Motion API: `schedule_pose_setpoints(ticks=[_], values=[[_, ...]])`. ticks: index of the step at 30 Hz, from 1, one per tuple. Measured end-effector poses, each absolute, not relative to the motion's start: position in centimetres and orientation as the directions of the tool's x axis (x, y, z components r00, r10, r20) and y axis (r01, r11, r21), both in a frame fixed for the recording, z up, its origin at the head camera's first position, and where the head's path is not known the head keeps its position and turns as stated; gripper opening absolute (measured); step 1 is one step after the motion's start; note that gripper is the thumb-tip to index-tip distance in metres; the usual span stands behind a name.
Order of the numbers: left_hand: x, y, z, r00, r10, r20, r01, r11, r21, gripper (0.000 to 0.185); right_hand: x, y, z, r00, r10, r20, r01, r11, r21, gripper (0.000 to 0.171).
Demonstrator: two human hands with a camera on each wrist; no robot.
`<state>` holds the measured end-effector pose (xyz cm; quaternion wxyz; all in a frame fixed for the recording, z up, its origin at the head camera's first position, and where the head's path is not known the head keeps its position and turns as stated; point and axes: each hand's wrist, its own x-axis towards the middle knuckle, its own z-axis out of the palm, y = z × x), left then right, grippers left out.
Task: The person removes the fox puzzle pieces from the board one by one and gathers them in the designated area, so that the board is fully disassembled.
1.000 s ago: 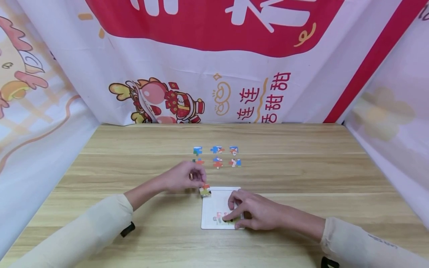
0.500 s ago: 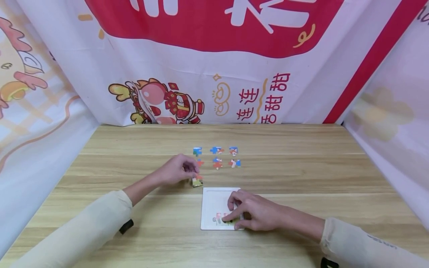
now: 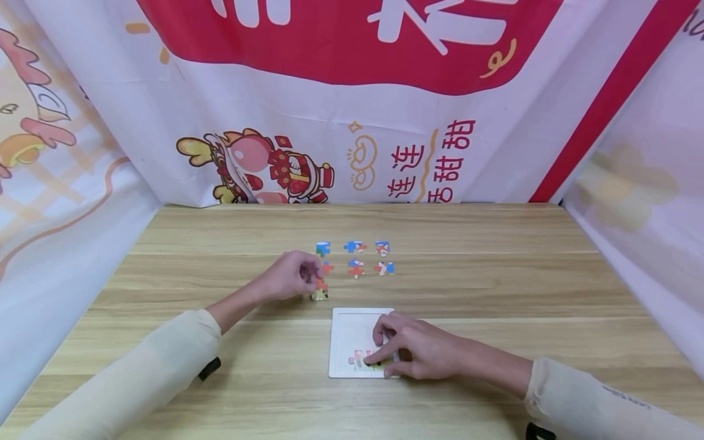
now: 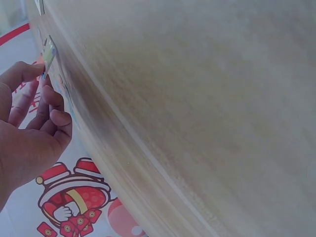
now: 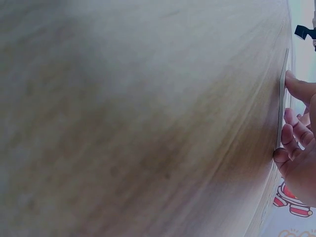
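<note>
My left hand [image 3: 316,282] pinches a small puzzle piece [image 3: 320,293] between thumb and fingertips, just above the wooden table [image 3: 220,244] and behind the tray's far left corner. In the left wrist view the same piece [image 4: 48,53] shows at the fingertips [image 4: 29,73] of that hand. My right hand [image 3: 381,351] rests on the white puzzle tray [image 3: 345,330], its fingertips pressing on the placed pieces [image 3: 360,359] at the tray's near edge. The right wrist view shows those fingers [image 5: 296,138] against the tray's edge [image 5: 281,103].
Several loose puzzle pieces lie in two rows behind the tray, among them a blue-green one [image 3: 323,248], a blue one [image 3: 354,246] and a red-blue one [image 3: 385,267]. Printed cloth banners [image 3: 352,110] wall the table at the back and both sides.
My left hand has carried the piece from the tray's far left corner back and to the left, toward the loose pieces. The right hand has stayed on the tray.
</note>
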<state>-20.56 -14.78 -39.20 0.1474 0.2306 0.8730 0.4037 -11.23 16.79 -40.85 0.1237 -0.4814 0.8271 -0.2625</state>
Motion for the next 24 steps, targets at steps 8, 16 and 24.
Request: schedule_pose_setpoints(ticks=[8, 16, 24], values=[[-20.82, -14.54, -39.18, -0.872, 0.480, -0.098, 0.252, 0.610, 0.751, 0.015, -11.19, 16.81, -40.84, -0.504, -0.862, 0.051, -0.734, 0.397, -0.551, 0.030], [-21.10, -14.39, -39.08, -0.866, 0.488, -0.107, 0.267, 0.633, 0.727, 0.009, -11.19, 16.83, -40.82, -0.503, -0.863, 0.047, -0.733, 0.397, -0.553, 0.029], [-21.25, -14.10, -38.95, -0.868, 0.481, -0.128, 0.270, 0.671, 0.690, 0.007, -11.18, 16.83, -40.87, -0.489, -0.869, 0.079, -0.755, 0.375, -0.538, 0.029]])
